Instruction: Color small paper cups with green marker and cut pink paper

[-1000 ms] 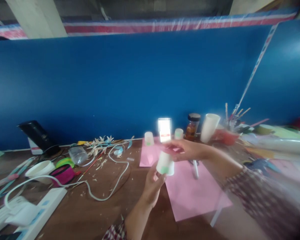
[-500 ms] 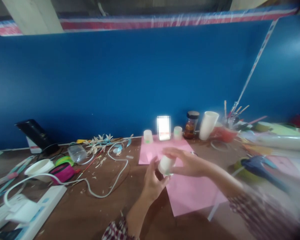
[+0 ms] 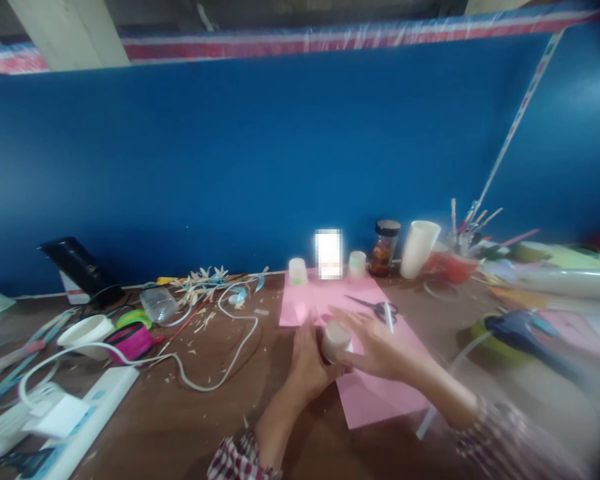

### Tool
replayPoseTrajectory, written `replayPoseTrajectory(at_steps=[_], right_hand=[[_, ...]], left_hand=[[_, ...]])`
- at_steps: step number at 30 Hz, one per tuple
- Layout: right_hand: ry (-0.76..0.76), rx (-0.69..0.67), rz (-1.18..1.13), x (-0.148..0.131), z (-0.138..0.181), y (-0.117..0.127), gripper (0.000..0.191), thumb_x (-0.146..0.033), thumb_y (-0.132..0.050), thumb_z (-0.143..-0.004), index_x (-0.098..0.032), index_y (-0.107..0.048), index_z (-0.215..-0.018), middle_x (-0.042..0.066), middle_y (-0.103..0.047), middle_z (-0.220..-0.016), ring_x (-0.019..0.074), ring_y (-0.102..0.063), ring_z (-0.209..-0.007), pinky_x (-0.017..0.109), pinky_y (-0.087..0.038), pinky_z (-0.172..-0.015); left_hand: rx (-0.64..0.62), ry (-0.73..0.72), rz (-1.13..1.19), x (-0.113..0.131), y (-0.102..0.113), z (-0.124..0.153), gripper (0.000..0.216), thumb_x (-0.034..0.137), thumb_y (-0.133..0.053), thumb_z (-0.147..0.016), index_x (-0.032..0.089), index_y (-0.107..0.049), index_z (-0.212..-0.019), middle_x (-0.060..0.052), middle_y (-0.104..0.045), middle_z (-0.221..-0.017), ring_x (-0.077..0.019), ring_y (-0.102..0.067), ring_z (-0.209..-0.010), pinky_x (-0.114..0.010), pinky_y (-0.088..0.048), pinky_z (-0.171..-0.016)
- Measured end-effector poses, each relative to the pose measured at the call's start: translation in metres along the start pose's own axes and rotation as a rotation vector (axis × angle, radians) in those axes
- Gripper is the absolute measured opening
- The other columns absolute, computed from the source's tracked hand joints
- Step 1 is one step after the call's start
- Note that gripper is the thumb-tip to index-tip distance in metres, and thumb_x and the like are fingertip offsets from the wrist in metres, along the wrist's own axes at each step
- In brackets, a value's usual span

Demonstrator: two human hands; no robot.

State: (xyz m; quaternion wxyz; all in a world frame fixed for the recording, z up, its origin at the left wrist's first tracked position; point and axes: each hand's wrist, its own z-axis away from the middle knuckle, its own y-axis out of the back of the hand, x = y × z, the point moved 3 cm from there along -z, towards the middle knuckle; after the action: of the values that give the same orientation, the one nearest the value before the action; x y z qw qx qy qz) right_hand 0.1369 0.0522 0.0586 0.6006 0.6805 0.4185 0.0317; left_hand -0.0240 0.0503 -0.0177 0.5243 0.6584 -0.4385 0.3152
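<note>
A small white paper cup (image 3: 337, 343) sits between my two hands above the pink paper, its round end facing up toward me. My left hand (image 3: 311, 363) curls around its left and near side. From the right, my right hand (image 3: 377, 341) holds it with the fingers along the far side and the thumb at the near side. Beneath lie pink paper sheets (image 3: 380, 400). Dark-handled scissors (image 3: 377, 309) and a white pen-like stick (image 3: 389, 317) rest on the paper just beyond my right hand. Motion blurs the fingertips somewhat.
Two more cups, one left (image 3: 297, 272) and one right (image 3: 357, 265), flank a bright blurred-out screen (image 3: 329, 255). Behind are a brown jar (image 3: 384, 248) and a tall white cup (image 3: 419, 249). A glue gun (image 3: 525, 333) lies right; a power strip (image 3: 100, 407) and cable lie left.
The cup has tipped in my hands, its end turning upward, and has come slightly lower. My right hand has shifted down a little, and the scissors behind it now show.
</note>
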Motion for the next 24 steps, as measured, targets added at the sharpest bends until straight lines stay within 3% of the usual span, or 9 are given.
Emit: replayPoseTrajectory(at_steps=[3, 9, 15, 18, 24], right_hand=[[-0.001, 0.031, -0.021, 0.002, 0.002, -0.002, 0.073, -0.025, -0.061, -0.076, -0.025, -0.033, -0.143, 0.009, -0.044, -0.143, 0.0322, -0.043, -0.128, 0.054, -0.038, -0.103], [-0.018, 0.063, -0.145, 0.020, 0.006, -0.007, 0.065, -0.015, -0.045, -0.084, -0.024, -0.026, -0.146, 0.010, -0.046, -0.141, 0.0254, -0.043, -0.130, 0.049, -0.039, -0.105], [-0.135, 0.239, -0.195, 0.052, -0.002, -0.017, 0.043, -0.015, -0.048, -0.084, -0.019, -0.053, -0.126, 0.013, -0.063, -0.120, 0.0253, -0.061, -0.109, 0.045, -0.050, -0.093], [-0.169, 0.262, -0.194, 0.057, -0.005, -0.021, 0.038, -0.016, -0.051, -0.083, -0.017, -0.057, -0.121, 0.014, -0.066, -0.112, 0.0233, -0.067, -0.094, 0.040, -0.055, -0.082], [-0.197, 0.314, -0.030, 0.052, -0.005, -0.013, 0.037, -0.012, -0.054, -0.078, -0.020, -0.062, -0.113, 0.011, -0.065, -0.118, 0.0267, -0.061, -0.105, 0.045, -0.048, -0.090]], left_hand=[[-0.038, 0.016, 0.081, 0.003, -0.001, 0.002, 0.122, 0.040, -0.086, -0.041, 0.019, -0.024, -0.144, -0.018, -0.034, -0.143, -0.0392, -0.034, -0.129, -0.051, -0.029, -0.105], [-0.072, 0.066, 0.118, 0.002, -0.001, 0.002, 0.114, 0.039, -0.084, -0.048, 0.019, -0.027, -0.144, -0.018, -0.031, -0.147, -0.0385, -0.029, -0.134, -0.051, -0.022, -0.109], [-0.121, 0.076, 0.040, 0.003, -0.002, 0.001, 0.111, 0.042, -0.081, -0.052, 0.018, -0.025, -0.145, -0.018, -0.031, -0.147, -0.0381, -0.026, -0.135, -0.052, -0.022, -0.109], [-0.114, 0.094, 0.064, 0.003, 0.000, 0.001, 0.105, 0.040, -0.080, -0.054, 0.020, -0.029, -0.144, -0.018, -0.036, -0.144, -0.0380, -0.029, -0.134, -0.052, -0.022, -0.108], [-0.094, 0.079, 0.123, 0.005, 0.001, 0.002, 0.098, 0.040, -0.080, -0.055, 0.019, -0.036, -0.141, -0.018, -0.039, -0.143, -0.0380, -0.032, -0.133, -0.052, -0.021, -0.108]])
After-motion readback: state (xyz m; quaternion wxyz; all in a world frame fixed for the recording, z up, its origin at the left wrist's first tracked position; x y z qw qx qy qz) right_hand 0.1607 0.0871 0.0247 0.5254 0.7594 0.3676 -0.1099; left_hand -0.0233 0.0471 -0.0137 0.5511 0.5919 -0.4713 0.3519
